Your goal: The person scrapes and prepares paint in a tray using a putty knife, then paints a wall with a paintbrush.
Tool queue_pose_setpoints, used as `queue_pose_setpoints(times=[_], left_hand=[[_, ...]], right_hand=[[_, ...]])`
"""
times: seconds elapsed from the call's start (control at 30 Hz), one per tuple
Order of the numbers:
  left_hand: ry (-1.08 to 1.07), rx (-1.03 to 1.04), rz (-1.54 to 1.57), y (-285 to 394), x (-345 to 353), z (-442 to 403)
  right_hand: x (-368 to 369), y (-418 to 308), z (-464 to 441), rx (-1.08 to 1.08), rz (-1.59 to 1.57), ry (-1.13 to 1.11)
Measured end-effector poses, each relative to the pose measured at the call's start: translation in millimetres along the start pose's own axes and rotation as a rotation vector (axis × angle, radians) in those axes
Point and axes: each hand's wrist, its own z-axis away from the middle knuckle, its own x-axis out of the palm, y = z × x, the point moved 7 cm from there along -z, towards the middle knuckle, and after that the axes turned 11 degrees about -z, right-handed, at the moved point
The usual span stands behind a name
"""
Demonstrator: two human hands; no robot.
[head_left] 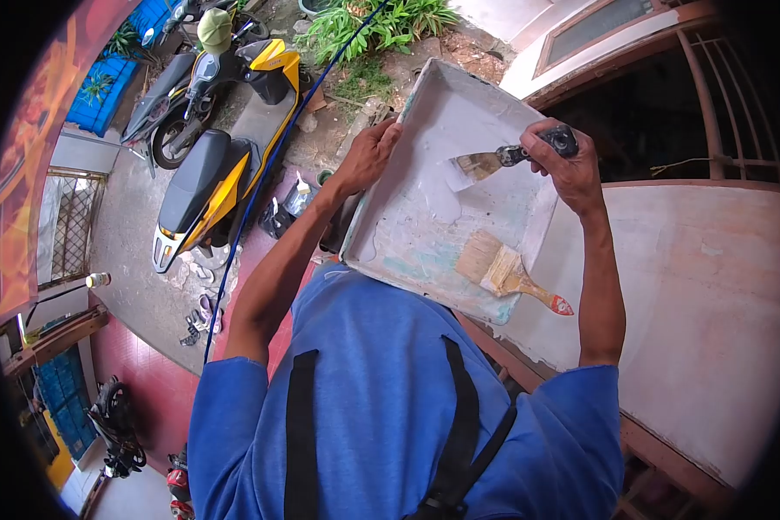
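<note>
Head view: the left hand (369, 158) pinches the tray (374, 204) by its rim, probably steadying it; pale paint (433, 192) meets the scraper (492, 163); the brush (510, 272) lies inside, handle overhanging, perhaps for cleanliness; the right hand (568, 166) wraps its grip round the scraper's handle.

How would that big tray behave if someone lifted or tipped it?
Probably stiff: the tray has straight-looking edges, with the left hand gripping one side. It may feel lopsided, since the brush overhangs the opposite rim. Tipping could make the pale, wet-looking coating run.
</note>
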Motion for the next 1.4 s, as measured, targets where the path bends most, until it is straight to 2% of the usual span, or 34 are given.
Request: queue_pose_setpoints(times=[0.33,0.47,0.6,0.73,0.93,1.07,1.17,1.23,1.33,1.4], left_hand=[[-0.096,0.000,-0.017,12,-5,-2],[-0.023,0.041,0.010,15,-7,0],[-0.025,0.038,0.009,13,-7,0],[-0.030,0.032,0.004,15,-7,-1],[-0.042,0.022,0.003,14,-8,-1],[-0.153,-0.052,0.040,13,-4,2],[-0.078,-0.004,0.097,9,-3,0],[-0.109,-0.032,0.108,4,-1,-1],[-0.103,-0.042,0.085,11,-5,2],[-0.072,-0.014,0.064,15,-7,2]], right_hand=[[20,24,-15,0.153,-0.163,-0.256],[-9,47,-46,0.141,-0.080,-0.150],[-27,39,-57,0.072,-0.047,-0.053],[5,28,-49,0.051,-0.188,-0.162],[-2,45,-60,0.058,-0.126,-0.067],[33,34,-41,0.092,-0.332,-0.184],[70,37,-29,0.164,-0.399,-0.348],[90,39,-24,0.191,-0.407,-0.404],[92,52,-32,0.248,-0.349,-0.361],[75,60,-47,0.179,-0.329,-0.284]])
